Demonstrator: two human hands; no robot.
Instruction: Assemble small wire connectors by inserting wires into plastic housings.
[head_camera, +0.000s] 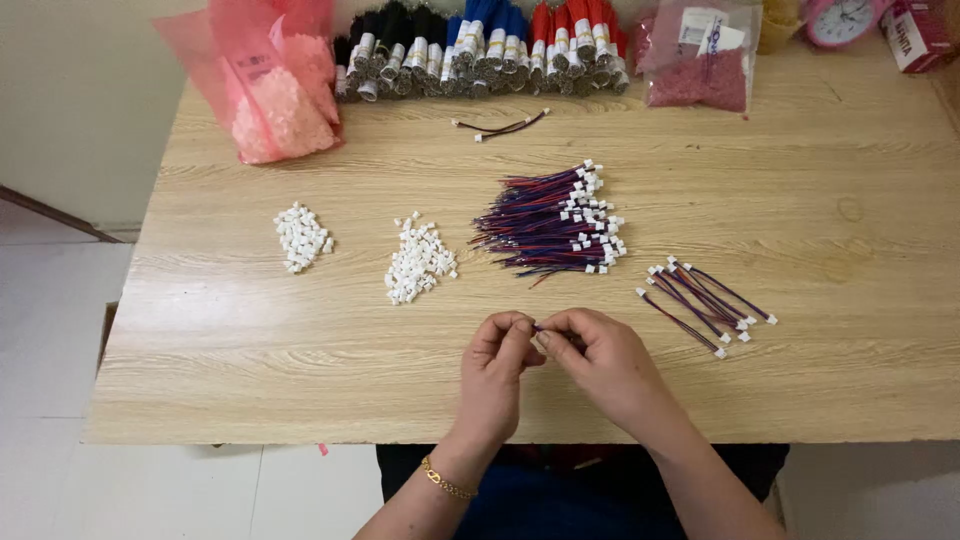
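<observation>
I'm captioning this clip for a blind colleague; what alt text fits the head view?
Two bare hands, left hand and right hand, meet over a pale wooden table, pinching a thin purple wire between their fingertips. Beyond lie two heaps of small white plastic connectors, a large pile of red-and-purple wire leads and a smaller bunch to the right.

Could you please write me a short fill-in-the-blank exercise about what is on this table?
1. Both hands meet over the wooden table, the left hand wearing a gold ____.
2. The loose white connectors lie in ____ small piles.
3. The big wire bundle lies ____ of the right hand.

Missing words: bracelet; two; beyond
</observation>
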